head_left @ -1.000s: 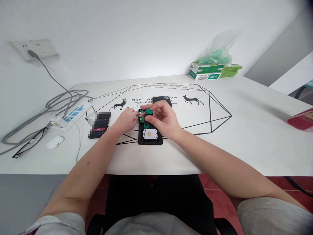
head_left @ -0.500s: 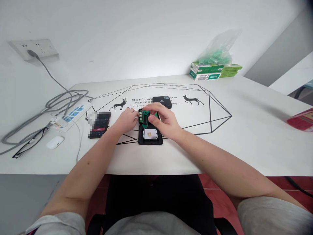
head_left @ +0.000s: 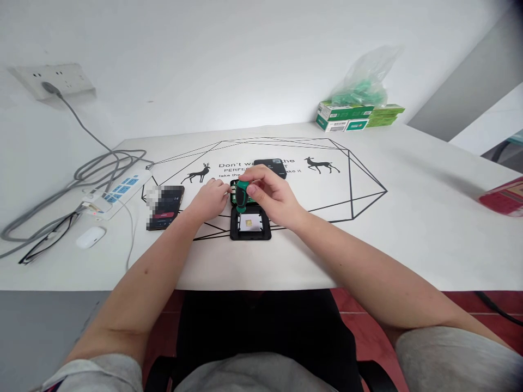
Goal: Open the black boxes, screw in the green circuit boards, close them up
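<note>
A green and black screwdriver (head_left: 242,195) stands nearly upright in my right hand (head_left: 274,197), with fingers and thumb closed around its handle. Below it lies an opened black case (head_left: 266,231); its near half holds a white panel (head_left: 256,222) with a small gold square. A green circuit board (head_left: 233,197) fills the far half, partly covered by the screwdriver and my right hand. My left hand (head_left: 211,199) rests at the left edge of that half, its fingers curled against the side. Whatever those fingers pinch is hidden. The screwdriver's tip is too small to make out.
A black device (head_left: 274,166) lies just beyond my right hand. To the left are a phone (head_left: 166,208), a power strip (head_left: 122,193) with coiled grey cable, eyeglasses (head_left: 49,239) and a white earbud case (head_left: 90,237). Green boxes (head_left: 347,115) stand against the wall.
The screwdriver handle has turned slightly in my right hand, and its lean looks a little different. My left hand stays beside the case. The whole view has shifted slightly.
</note>
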A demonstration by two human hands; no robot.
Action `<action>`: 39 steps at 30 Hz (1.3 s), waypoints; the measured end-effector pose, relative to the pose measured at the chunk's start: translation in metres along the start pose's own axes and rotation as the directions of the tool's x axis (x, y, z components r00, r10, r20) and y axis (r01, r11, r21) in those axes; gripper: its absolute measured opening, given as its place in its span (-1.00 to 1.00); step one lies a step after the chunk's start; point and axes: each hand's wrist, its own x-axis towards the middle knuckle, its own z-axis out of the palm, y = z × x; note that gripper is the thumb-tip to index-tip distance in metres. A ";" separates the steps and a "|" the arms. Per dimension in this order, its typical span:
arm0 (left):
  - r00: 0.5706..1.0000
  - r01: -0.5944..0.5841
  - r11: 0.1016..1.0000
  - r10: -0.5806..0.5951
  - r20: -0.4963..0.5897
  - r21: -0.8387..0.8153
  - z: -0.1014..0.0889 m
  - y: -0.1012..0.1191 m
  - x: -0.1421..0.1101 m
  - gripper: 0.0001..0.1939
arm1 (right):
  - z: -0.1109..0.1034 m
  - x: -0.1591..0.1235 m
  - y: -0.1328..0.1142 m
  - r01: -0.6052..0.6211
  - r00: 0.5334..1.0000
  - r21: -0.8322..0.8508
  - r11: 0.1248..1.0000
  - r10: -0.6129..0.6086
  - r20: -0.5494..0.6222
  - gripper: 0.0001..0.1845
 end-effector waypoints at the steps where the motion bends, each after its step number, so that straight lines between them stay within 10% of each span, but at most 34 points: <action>1: 1.000 -0.004 1.000 0.004 0.008 0.018 0.000 0.000 0.000 -0.75 | 0.001 -0.001 0.001 -0.030 1.000 0.052 0.998 0.030 0.003 -0.70; 17: 1.000 0.017 0.994 -0.020 0.023 0.110 -0.005 0.001 -0.002 -0.76 | -0.001 -0.001 0.000 0.119 0.993 -0.127 0.985 -0.119 0.009 -0.76; 39: 0.980 0.198 0.968 -0.190 -0.066 0.156 -0.003 -0.010 -0.002 -0.73 | 0.004 -0.007 0.025 -0.067 0.987 -0.119 0.991 0.048 -0.155 -0.54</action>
